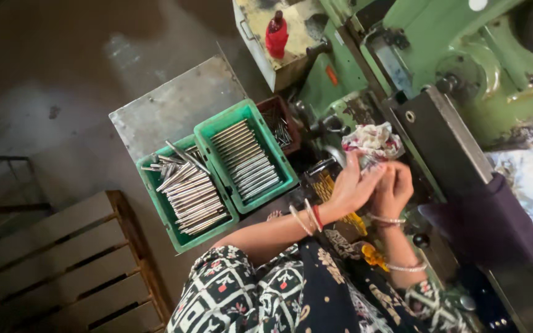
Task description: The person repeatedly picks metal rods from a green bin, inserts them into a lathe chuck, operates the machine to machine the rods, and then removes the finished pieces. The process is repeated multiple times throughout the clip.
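Two hands, left hand and right hand, press together, fingers closed around a patterned rag, beside two green trays of metal rods.

Bench layout, your view
Two trays of rods sit left of your hands; machine right, pallet far left.

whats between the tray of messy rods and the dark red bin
The second green tray, its metal rods laid in neat rows, sits between the messy tray and dark red bin, in the head view.

Green machine and its dark slab wall the right; two green trays (full of rods) block the left.
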Available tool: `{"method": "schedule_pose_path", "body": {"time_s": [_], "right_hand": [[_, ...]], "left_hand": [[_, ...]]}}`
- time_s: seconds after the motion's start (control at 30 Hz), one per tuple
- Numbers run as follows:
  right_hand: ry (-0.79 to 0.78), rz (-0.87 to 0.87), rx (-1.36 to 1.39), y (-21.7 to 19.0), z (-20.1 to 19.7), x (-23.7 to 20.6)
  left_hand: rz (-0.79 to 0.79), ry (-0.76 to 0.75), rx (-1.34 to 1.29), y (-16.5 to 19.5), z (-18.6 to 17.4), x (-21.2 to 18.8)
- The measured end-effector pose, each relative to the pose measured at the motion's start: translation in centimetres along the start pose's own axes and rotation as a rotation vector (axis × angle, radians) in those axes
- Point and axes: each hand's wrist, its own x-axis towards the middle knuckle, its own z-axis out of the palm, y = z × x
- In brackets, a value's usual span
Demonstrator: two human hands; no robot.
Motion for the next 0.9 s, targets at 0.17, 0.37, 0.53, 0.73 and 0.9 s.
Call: {"method": "schedule_pose_path", "body": {"time_s": [0.17, 0.37, 0.53, 0.73, 0.9], "right_hand": [[0.238, 0.39, 0.473, 4.5, 1.6, -4.1], [0.232, 0.719, 0.655, 4.2, -5.6, -1.5], [0.126, 0.798, 0.68, 1.1, -9.5, -4.3], [0.139, 0.872, 0.92, -0.6, -9.2, -7.1], [0.18, 0.858, 0.808, 0.3, -12.7, -6.4]], "left_hand": [[-0.174, -0.204, 0.135, -1.3, -3.2, -0.7], [0.117, 0.021, 0.563, -8.1, -9.1, -1.3], [0.131, 0.222, 0.961, -16.8, -19.7, 5.1], [-0.114, 0.227, 1.022, -22.3, -23.5, 7.0], [0.064, 0.282, 1.076, -20.9, -25.7, 6.1]]}}
